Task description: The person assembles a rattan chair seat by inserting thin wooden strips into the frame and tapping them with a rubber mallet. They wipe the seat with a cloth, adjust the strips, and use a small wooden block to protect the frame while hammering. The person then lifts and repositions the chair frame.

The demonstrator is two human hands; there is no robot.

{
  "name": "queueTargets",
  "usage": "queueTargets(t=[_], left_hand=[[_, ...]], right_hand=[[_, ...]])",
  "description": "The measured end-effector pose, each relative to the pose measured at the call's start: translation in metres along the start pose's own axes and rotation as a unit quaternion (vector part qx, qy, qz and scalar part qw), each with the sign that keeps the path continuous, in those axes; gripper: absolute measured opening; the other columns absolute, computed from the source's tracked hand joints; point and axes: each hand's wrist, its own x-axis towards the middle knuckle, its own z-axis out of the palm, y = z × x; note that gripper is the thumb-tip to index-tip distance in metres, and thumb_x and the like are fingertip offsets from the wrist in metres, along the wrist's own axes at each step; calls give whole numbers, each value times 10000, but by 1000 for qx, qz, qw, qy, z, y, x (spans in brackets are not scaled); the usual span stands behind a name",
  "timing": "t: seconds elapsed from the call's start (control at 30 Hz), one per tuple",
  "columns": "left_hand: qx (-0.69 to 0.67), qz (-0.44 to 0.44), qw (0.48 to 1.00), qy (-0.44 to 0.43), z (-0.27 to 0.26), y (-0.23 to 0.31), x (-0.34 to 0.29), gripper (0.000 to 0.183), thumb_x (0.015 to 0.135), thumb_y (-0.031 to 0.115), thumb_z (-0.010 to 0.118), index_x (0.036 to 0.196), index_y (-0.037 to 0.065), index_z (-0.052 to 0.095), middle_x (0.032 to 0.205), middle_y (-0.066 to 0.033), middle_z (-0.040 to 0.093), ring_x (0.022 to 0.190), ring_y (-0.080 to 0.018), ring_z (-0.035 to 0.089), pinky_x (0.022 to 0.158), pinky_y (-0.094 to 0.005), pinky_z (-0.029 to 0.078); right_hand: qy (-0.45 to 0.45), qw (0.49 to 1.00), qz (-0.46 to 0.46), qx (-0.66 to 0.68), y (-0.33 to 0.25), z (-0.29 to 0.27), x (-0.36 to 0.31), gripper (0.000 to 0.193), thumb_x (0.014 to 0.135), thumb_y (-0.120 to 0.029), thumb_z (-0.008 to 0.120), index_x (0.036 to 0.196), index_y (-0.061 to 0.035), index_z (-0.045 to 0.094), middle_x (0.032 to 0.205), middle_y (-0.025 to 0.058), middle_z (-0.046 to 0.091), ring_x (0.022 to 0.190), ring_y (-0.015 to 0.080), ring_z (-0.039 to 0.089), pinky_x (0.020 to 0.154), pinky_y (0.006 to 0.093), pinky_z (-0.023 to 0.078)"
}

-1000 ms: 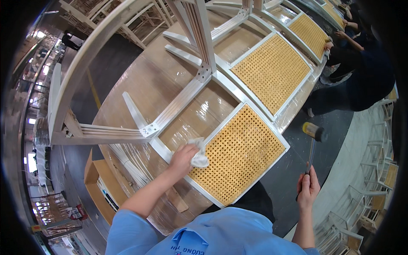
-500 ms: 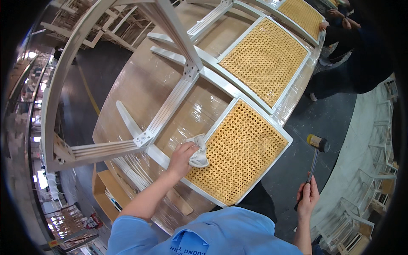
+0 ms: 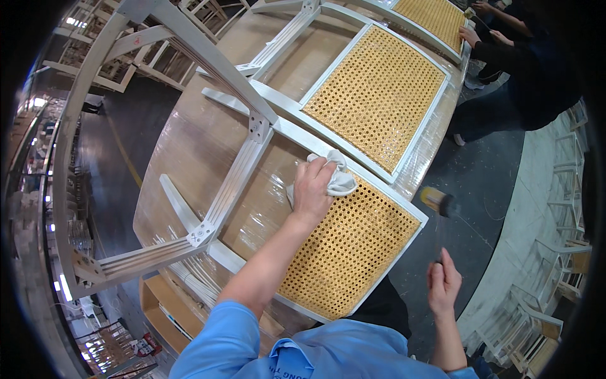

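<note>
My left hand [image 3: 312,191] presses a crumpled white cloth [image 3: 341,182] onto the far corner of a woven cane panel [image 3: 353,249]. That panel sits in the white frame of a chair [image 3: 247,161] lying on its back on the table, legs raised to the left. My right hand [image 3: 444,284] is closed round the handle of a mallet, off the table's right side. Motion blurs the mallet's yellow and black head [image 3: 434,201], and its handle hardly shows.
Beside it lies a second chair with a cane panel [image 3: 379,95], and a third panel [image 3: 435,22] is farther off. Another person [image 3: 524,82] works at the far right. Thin white strips [image 3: 192,281] and a cardboard box [image 3: 161,303] are at the near left. More chair frames [image 3: 536,322] stand along the right.
My left hand and the cloth have moved away from me, along the panel's left edge to its far corner. The mallet has swung left and its head is smeared by motion.
</note>
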Motion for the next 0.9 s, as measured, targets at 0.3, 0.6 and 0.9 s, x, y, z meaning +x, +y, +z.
queueTargets(t=[0.3,0.6,0.9], left_hand=[[-35,-53,997,-46,-30,-9,-63,432,754,66,784,1180,114,734,1239,-96,639,1098,-357,579,954,-435,503],[-40,-38,998,-14,-24,-10,-64,448,735,30,773,1176,93,728,1238,-109,631,1058,-360,572,939,-436,491],[-57,-51,997,-20,-25,-11,-63,484,724,35,786,1200,94,724,1251,-100,625,1071,-354,565,952,-430,490]], right_hand=[[-148,982,-26,-118,-24,94,96,373,1038,-121,592,1391,-3,608,1090,206,727,919,291,726,855,345,549],[-140,966,-105,-191,-22,121,118,377,1049,-124,576,1410,-15,587,1060,247,703,912,376,708,829,417,548],[-114,974,-100,-166,-26,122,112,385,1050,-121,562,1424,-35,585,1025,237,705,907,379,705,822,425,545]])
